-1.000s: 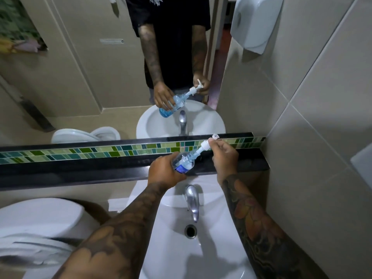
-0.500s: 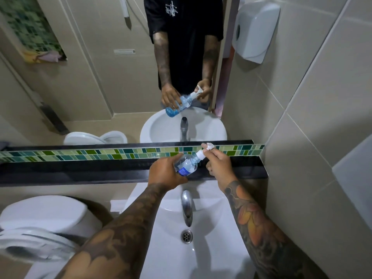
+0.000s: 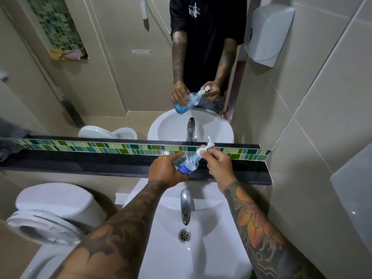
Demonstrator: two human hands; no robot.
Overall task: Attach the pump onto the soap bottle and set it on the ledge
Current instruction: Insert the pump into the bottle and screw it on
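Observation:
A clear soap bottle (image 3: 188, 163) with blue liquid and a blue label is tilted, neck pointing up and to the right, above the back of the sink. My left hand (image 3: 166, 171) is wrapped around its body. A white pump (image 3: 205, 148) sits on the bottle's neck, its nozzle pointing up. My right hand (image 3: 219, 165) pinches the pump's collar with thumb and fingertips. The black ledge (image 3: 90, 165) runs just behind and below both hands, under a strip of green mosaic tiles.
A white sink (image 3: 193, 248) with a chrome tap (image 3: 185, 206) lies below my hands. A toilet (image 3: 50, 210) stands at the left. The mirror (image 3: 120, 67) above the ledge reflects the person and bottle. A white wall dispenser (image 3: 267, 35) hangs upper right.
The view has shifted so the hands sit a little lower in it. My right hand has slid from the pump head down to its collar. The bottle stays tilted in my left hand.

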